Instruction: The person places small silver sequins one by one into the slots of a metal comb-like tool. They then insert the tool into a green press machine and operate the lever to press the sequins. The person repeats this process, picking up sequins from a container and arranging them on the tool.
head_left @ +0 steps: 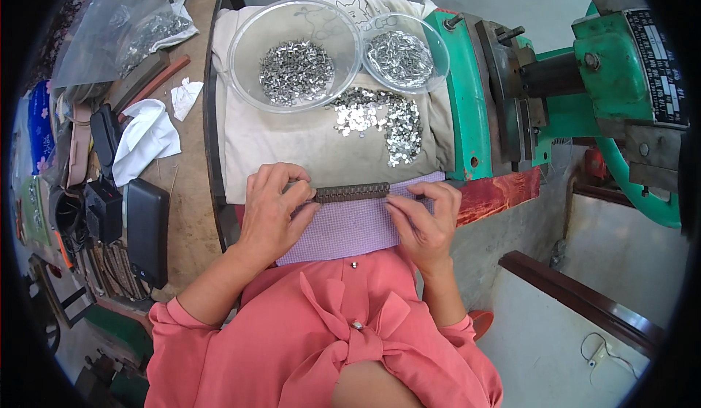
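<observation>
Coral-sleeved, the left hand (274,200) has fingers pinched on the left end of a dark slotted bar (353,192) over the purple cloth (339,233). Its slots seem largely filled, yet many silvery flakes (403,127) lie loose; whether the right hand's (429,225) fingers clasp anything, I cannot tell

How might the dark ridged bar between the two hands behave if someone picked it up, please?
The dark ridged bar is probably stiff, as it runs straight between the left hand and the right hand. Its ridged surface suggests it may not be very slippery. Its long straight edges make rolling seem unlikely.
</observation>
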{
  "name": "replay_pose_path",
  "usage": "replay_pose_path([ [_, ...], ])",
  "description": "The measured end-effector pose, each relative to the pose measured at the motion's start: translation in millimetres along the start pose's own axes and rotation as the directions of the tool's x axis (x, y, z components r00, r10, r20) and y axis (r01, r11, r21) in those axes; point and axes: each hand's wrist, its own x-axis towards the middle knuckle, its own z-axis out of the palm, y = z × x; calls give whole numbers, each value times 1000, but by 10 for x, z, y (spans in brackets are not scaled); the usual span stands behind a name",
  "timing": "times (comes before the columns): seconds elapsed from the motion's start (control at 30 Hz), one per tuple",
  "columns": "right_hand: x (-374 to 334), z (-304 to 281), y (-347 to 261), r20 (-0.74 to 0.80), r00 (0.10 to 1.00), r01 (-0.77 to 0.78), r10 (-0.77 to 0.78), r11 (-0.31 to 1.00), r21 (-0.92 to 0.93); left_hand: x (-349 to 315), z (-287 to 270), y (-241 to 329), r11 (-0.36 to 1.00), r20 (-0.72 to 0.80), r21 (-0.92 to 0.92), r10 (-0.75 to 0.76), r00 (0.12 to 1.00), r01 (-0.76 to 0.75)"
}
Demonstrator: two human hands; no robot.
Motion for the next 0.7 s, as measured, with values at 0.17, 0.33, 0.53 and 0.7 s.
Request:
replay_pose_path([
  [0.17,211,51,-27,113,988,108,-108,994,14,19,-11,-3,1000,13,-13,-16,1000,16],
  [0.33,376,47,-64,234,956,191,-177,981,-35,38,-44,1,999,27,-43,-26,999,27],
  [0.53,449,11,-92,334,902,319,-274,944,-88,63,-66,-9,997,55,-61,-40,998,43],
  [0.7,530,-17,-66,353,903,269,-247,963,-14,76,-86,4,997,54,-64,-38,998,41],
])
